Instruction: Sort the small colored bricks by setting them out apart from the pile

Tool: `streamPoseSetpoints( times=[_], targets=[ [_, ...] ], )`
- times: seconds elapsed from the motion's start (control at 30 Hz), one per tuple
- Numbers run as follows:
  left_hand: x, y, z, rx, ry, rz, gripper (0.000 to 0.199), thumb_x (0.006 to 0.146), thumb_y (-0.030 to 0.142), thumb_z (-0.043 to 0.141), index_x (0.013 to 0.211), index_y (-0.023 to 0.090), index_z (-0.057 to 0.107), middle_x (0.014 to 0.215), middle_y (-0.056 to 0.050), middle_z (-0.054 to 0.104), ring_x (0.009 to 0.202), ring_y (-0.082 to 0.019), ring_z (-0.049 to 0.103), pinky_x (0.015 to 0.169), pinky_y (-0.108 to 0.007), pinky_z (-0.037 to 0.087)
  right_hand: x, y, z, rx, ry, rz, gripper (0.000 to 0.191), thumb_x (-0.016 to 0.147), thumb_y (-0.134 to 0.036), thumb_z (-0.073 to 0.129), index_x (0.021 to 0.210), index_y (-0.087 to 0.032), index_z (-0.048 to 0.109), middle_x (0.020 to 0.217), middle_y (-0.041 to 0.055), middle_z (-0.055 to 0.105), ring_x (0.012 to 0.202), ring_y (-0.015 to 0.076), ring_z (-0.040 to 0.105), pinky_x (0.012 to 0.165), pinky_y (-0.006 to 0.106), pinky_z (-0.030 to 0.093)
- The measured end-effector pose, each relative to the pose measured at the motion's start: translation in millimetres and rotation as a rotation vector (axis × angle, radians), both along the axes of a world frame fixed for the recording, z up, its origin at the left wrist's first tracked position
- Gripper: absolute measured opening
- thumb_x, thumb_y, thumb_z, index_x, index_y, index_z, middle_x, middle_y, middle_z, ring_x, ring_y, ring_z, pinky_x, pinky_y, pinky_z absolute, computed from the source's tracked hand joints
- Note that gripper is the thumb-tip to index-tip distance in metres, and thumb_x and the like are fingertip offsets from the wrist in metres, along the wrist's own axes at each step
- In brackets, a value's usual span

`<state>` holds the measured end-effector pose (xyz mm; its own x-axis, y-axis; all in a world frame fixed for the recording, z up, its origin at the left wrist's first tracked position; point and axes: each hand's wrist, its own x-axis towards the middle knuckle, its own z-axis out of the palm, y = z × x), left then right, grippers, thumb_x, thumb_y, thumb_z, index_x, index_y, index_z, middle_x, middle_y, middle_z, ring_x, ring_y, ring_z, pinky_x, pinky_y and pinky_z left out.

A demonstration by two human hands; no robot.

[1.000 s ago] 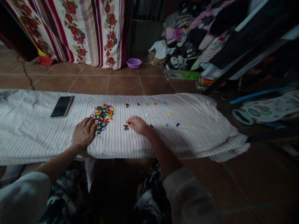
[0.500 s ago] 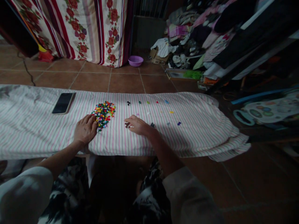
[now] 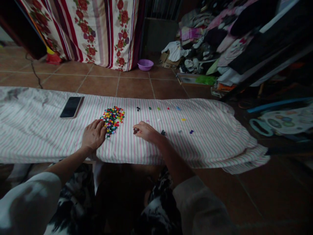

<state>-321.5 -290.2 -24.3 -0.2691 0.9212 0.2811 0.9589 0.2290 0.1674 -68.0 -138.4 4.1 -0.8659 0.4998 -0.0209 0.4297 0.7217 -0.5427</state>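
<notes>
My left hand [image 3: 94, 133] lies flat, fingers stretched, against the near left edge of a pile of tiny multicoloured blocks [image 3: 112, 119]. To the right of the pile, my right hand [image 3: 146, 131] rests low over the striped cloth. Its thumb and fingertips are pinched together at a little cluster of brown blocks [image 3: 136, 131]; how many are between the fingers is hidden. Small sorted groups lie around it: black blocks [image 3: 138, 108] beyond, dark grey blocks [image 3: 163, 132] beside the wrist, and purple blocks [image 3: 191, 132] farther right.
The striped cloth [image 3: 207, 143] covers a long, narrow surface across my lap. A phone [image 3: 71, 107] lies left of the pile. Light blue blocks [image 3: 178, 108] and yellow blocks [image 3: 183, 119] sit at the right. A purple basin [image 3: 145, 64] stands on the tiled floor.
The camera has turned slightly left, so everything appears shifted right. My right fingertips have closed in on the brown blocks, which look more tightly gathered. My left hand stays by the pile.
</notes>
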Motion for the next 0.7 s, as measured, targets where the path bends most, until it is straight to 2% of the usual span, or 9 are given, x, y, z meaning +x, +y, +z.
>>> streamPoseSetpoints(
  times=[0.23, 0.53, 0.7],
  targets=[
    [0, -1, 2.0, -0.007, -0.004, -0.025, 0.046, 0.095, 0.039, 0.030, 0.127, 0.016, 0.053, 0.135, -0.014, 0.056, 0.134, -0.029, 0.044, 0.108, -0.047, 0.035, 0, -2, 1.1, -0.024, 0.017, 0.007, 0.030, 0.078, -0.012, 0.069, 0.108, -0.013, 0.067, 0.094, 0.0061, 0.055, 0.080, 0.0148, 0.049, 0.076, 0.027, 0.043],
    [1, 0, 0.7, 0.008, 0.013, -0.014, 0.047, 0.096, 0.039, 0.030, 0.128, 0.015, 0.054, 0.135, -0.015, 0.057, 0.133, -0.029, 0.045, 0.107, -0.046, 0.037, 0, 0, -11.2, 0.018, 0.060, -0.010, 0.028, 0.077, -0.013, 0.069, 0.105, -0.015, 0.066, 0.092, 0.0054, 0.053, 0.079, 0.0156, 0.049, 0.073, 0.026, 0.043],
    [1, 0, 1.2, 0.006, 0.018, -0.007, 0.048, 0.096, 0.040, 0.029, 0.128, 0.014, 0.054, 0.135, -0.015, 0.057, 0.133, -0.030, 0.045, 0.108, -0.047, 0.037, 2, 1, -11.2, 0.027, 0.080, 0.042, 0.029, 0.079, -0.014, 0.069, 0.107, -0.015, 0.064, 0.098, 0.0056, 0.054, 0.081, 0.0148, 0.051, 0.077, 0.027, 0.044]
  ],
)
